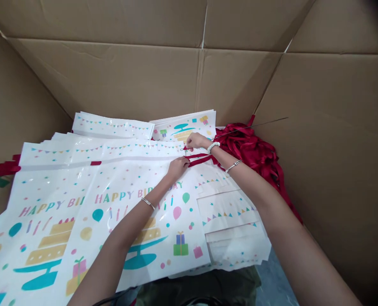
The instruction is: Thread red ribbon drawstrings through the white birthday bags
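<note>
A large white sheet [112, 187] printed with HAPPY BIRTHDAY, cakes and balloons lies spread in front of me. At its upper right edge my left hand [178, 168] is closed on a red ribbon [199, 160], which runs right toward a red heap. Just above, my right hand [198, 141] is pinched at a small red end beside a thin wire loop [183, 149]. The long thin wire [268, 122] extends to the right past my wrist. A short red piece [96, 163] shows in the sheet's pale band.
A tangled heap of red ribbon [255, 148] lies at the right. More printed sheets [112, 126] are stacked behind, and others [230, 212] overlap at the right. Brown cardboard walls [128, 76] rise around. Red ribbon [1, 168] sticks out at the far left.
</note>
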Demonstrator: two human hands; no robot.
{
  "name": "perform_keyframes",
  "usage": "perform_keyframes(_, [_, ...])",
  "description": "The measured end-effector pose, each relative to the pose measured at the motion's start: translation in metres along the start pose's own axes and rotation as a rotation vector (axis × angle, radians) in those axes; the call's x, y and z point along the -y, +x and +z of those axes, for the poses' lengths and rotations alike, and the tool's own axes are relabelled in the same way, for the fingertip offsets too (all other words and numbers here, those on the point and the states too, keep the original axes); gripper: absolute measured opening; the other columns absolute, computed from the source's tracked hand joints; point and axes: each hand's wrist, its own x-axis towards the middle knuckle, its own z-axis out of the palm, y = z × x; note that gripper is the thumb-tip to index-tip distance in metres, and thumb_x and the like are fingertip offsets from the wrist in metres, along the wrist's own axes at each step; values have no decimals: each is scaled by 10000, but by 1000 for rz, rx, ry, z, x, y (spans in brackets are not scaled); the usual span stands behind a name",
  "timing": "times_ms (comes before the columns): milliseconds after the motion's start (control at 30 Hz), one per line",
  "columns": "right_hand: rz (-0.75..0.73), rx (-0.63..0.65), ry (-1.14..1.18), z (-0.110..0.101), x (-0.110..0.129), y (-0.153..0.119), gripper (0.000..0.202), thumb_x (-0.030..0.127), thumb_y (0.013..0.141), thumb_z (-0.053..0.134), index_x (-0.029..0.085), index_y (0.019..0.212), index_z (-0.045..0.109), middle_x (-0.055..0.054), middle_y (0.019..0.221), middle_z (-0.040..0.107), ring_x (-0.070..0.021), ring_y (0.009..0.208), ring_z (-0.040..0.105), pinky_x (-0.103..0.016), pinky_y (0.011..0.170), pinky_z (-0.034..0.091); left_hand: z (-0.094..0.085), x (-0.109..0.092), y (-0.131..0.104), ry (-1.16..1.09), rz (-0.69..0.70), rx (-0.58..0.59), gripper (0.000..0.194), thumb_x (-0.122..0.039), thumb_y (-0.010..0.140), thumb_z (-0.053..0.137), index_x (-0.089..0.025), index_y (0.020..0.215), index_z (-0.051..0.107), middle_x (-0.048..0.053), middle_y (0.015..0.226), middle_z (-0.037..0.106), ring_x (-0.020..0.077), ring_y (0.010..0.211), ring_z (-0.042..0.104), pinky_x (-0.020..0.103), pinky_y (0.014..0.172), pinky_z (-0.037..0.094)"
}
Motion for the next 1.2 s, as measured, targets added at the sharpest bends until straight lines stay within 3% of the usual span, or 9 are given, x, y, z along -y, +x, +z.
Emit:
perform_keyframes(233, [-33,125,-72,29,-31,7,155,179,709,660,113,570,681,-32,547,617,-88,515,447,-236,523,308,-4,-10,-12,132,-17,71,278,-185,980,461,-205,987,739,79,1085,726,217,998,654,283,776,484])
perform_keyframes(400, [-59,165,-37,34,-49,14,176,170,726,601,120,579,684,-28,576,637,-85,511,422,-245,524,296,-5,-15,-13,124,-25,82,286,-179,982,451,-205,1006,735,92,1082,710,220,1006,639,287,775,482])
perform_keyframes(600, [-40,212,63,38,-70,18,147,187,737,614,131,653,720,-30,636,690,-103,563,494,-234,559,343,-4,-25,-14,151,-97,109,303,-146,979,431,-171,972,733,130,1033,690,253,984,630,333,754,486])
perform_keyframes(1000, [-4,245,194,56,-81,22,168,246,783,637,102,760,721,-41,653,687,-74,497,416,-233,513,320,1,-30,-14,181,-111,145,284,-108,967,445,-169,1006,719,142,1057,684,263,997,623,341,754,475])
perform_keyframes(1200, [-29,365,393,66,-82,33,209,322,757,694,121,703,674,-22,650,679,-57,468,408,-218,489,323,2,-30,-15,197,-108,150,290,-144,990,429,-177,1032,714,123,1066,683,246,1009,615,319,777,486])
